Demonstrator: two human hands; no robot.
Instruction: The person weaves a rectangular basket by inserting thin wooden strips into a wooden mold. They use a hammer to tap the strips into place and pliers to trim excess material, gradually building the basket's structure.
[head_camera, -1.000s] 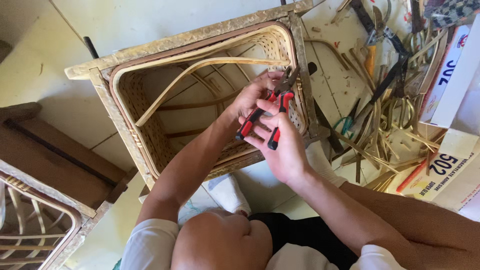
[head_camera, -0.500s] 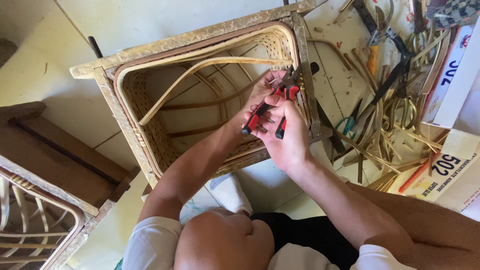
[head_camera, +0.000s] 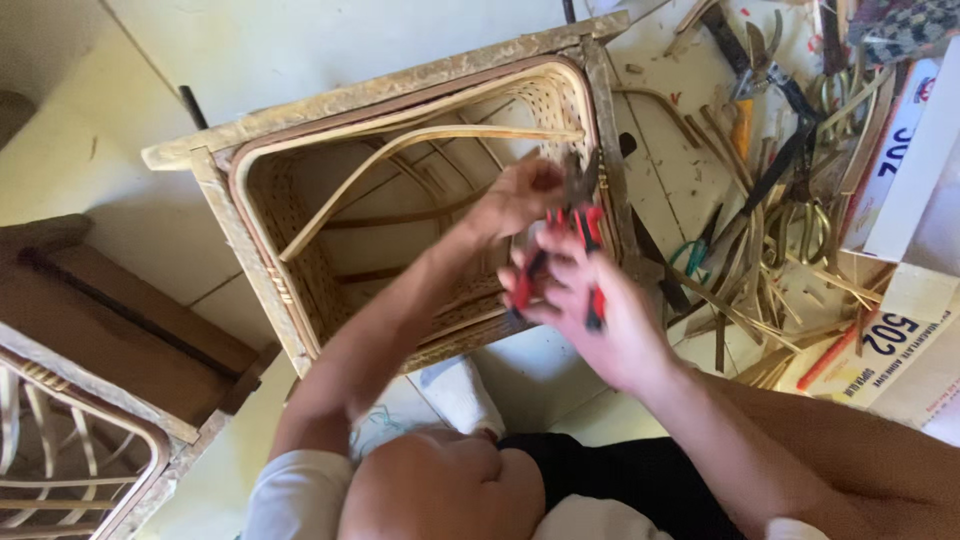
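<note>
Rightward, white box (head_camera: 925, 150), right hand (head_camera: 600, 320) gripping red-handled pliers (head_camera: 580, 250), rattan basket (head_camera: 420, 210)

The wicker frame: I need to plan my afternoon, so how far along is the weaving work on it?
Done: the woven frame already has woven panels along its inner walls and a bent cane strip across the opening. In hand: the right hand grips red-handled pliers at the frame's rim, the left hand beside them. Left: loose cane strips lie unused on the floor.
</note>
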